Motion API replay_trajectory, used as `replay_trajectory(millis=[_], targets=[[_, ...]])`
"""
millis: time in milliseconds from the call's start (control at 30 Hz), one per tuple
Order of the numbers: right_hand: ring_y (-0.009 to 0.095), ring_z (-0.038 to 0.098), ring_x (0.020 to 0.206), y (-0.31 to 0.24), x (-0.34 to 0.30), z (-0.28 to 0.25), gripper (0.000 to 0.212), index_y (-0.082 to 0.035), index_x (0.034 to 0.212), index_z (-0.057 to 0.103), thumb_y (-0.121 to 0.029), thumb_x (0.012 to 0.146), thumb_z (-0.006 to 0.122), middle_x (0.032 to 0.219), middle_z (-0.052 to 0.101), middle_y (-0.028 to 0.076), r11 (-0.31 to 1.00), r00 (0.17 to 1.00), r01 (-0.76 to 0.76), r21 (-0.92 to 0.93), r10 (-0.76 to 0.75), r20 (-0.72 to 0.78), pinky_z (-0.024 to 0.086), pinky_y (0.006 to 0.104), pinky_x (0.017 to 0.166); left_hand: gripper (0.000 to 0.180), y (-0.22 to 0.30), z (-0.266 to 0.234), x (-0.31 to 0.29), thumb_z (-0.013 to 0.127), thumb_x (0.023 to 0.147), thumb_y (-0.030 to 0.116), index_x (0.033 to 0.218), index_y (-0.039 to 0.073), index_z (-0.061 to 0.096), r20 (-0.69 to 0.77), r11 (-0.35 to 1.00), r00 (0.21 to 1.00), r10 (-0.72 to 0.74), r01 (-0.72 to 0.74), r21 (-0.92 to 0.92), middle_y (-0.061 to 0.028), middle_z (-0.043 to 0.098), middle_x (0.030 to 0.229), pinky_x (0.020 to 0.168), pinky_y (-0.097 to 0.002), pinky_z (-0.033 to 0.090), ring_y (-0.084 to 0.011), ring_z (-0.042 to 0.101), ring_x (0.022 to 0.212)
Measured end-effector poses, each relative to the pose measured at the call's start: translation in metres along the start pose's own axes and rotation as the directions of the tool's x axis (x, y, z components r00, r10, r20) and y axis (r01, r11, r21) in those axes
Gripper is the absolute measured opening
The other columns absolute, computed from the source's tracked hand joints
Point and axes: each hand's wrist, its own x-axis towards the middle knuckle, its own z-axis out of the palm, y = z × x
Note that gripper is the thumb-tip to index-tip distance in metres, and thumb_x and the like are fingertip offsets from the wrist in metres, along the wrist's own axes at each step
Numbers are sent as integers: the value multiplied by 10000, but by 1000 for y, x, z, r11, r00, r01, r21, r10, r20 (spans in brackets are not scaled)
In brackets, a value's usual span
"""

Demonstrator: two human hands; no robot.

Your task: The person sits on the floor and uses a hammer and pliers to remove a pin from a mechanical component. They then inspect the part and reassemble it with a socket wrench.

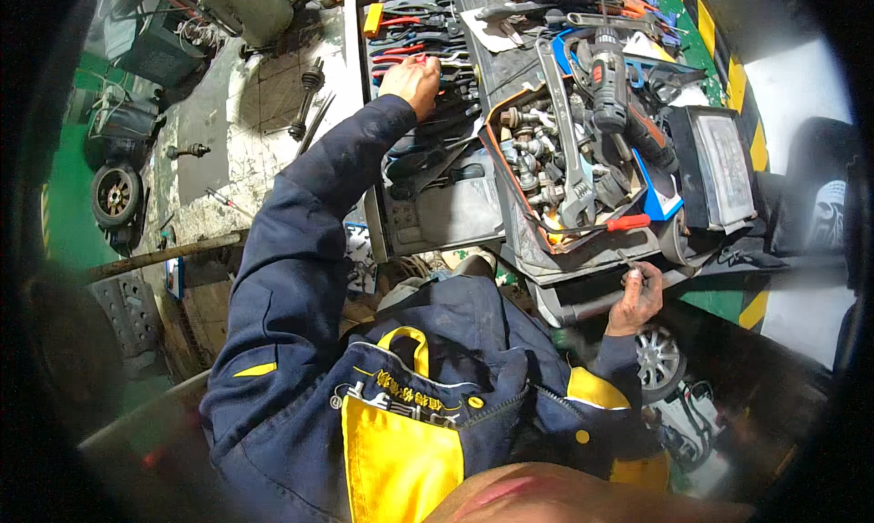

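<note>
- Left hand (416, 82): fingers curled among pliers (399, 50) near left edge of drawer (355, 50); hold unclear; apparently selecting.
- Right hand (637, 297): fingers bent; hold unclear.
- Next move: separating one pair.

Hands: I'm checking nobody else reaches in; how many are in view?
2: the left hand at the hand tools in the drawer; the right hand below the red-handled tool, near the cart's edge. Any beyond the picture cannot be seen.
</note>
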Motion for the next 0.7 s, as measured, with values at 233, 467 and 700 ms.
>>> replay_trajectory(millis=[233,467,700], targets=[[120,559,718,4,-3,1,201,-3,1011,673,-201,994,645,841,621,24,996,999,0,91,4,-35,466,281,652,381,-19,-42,24,615,908,160,1218,-62,610,288,987,947,142,-156,24,-276,744,1026,841,-480,608,-410,750,965],[181,626,793,7,-4,-3,189,-6,1002,694,-185,948,670,891,686,63,997,1000,-21,70,21,-1,508,323,766,407,-52,-105,-2,712,869,327,973,-65,751,456,994,884,-101,107,12,-270,751,949,857,-455,600,-389,756,896],[171,671,869,-15,4,-5,135,-1,1059,701,-85,957,674,953,723,83,995,993,-4,100,-8,119,542,330,821,415,-38,-113,-104,811,881,185,1207,-54,718,4,477,888,-460,251,-842,-106,753,976,758,-318,555,-171,696,851]])
